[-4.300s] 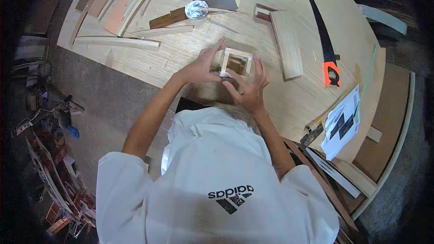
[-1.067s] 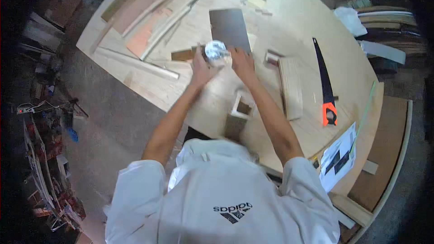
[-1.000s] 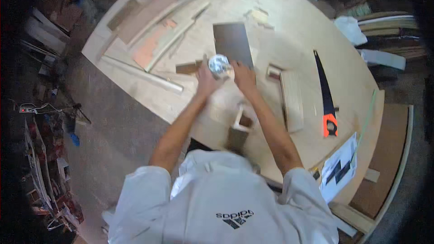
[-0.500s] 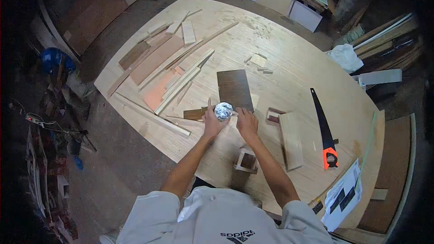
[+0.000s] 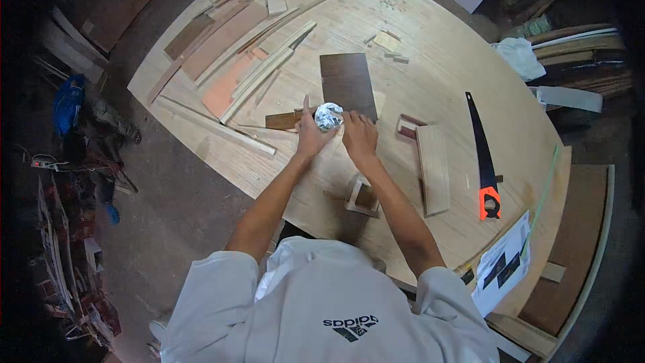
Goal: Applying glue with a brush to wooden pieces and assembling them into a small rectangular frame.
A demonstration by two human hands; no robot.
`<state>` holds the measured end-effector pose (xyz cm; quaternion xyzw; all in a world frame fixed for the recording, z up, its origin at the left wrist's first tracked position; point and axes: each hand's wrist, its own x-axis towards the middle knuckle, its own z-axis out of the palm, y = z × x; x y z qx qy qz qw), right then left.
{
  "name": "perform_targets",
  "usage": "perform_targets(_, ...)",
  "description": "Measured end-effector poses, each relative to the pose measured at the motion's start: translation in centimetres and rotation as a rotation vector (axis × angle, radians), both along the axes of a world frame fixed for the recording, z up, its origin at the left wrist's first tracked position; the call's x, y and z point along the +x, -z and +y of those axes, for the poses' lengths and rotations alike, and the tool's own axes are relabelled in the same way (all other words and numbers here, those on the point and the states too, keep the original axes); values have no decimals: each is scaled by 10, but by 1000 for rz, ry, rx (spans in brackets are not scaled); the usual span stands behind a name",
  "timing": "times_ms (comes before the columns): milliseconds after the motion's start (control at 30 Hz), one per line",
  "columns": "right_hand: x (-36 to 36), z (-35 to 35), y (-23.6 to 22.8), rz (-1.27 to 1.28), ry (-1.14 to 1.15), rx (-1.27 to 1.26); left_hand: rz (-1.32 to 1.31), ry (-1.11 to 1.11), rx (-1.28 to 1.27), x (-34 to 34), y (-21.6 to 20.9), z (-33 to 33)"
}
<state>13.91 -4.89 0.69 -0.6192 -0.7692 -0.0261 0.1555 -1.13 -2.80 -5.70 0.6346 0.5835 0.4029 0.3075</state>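
Both my hands reach out over a large plywood table (image 5: 443,87). My left hand (image 5: 310,136) cups a crumpled clear plastic bag (image 5: 328,115) from the left, index finger raised. My right hand (image 5: 359,136) pinches the bag from the right. The bag lies beside a dark brown panel (image 5: 347,83) and a short brown wood block (image 5: 281,120). A small open wooden box frame (image 5: 363,197) stands on the table nearer to me, under my right forearm, with no hand on it.
A light wood plank (image 5: 434,169) and a small reddish frame piece (image 5: 408,126) lie right of my hands. A handsaw with an orange handle (image 5: 485,161) lies further right. Long strips and boards (image 5: 245,60) are piled at the far left. Printed sheets (image 5: 504,265) sit at the near right edge.
Both hands left the small wooden box frame, which now stands alone, and reached forward to the plastic bag. The view has risen and pulled back, showing more table.
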Motion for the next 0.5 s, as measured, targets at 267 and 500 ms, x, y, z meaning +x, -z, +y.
perform_targets(267,16,-16,11,443,42,9,24,3,-19,-1,5,-7)
perform_targets(500,46,-56,-19,771,125,-205,57,74,47,-9,20,-10)
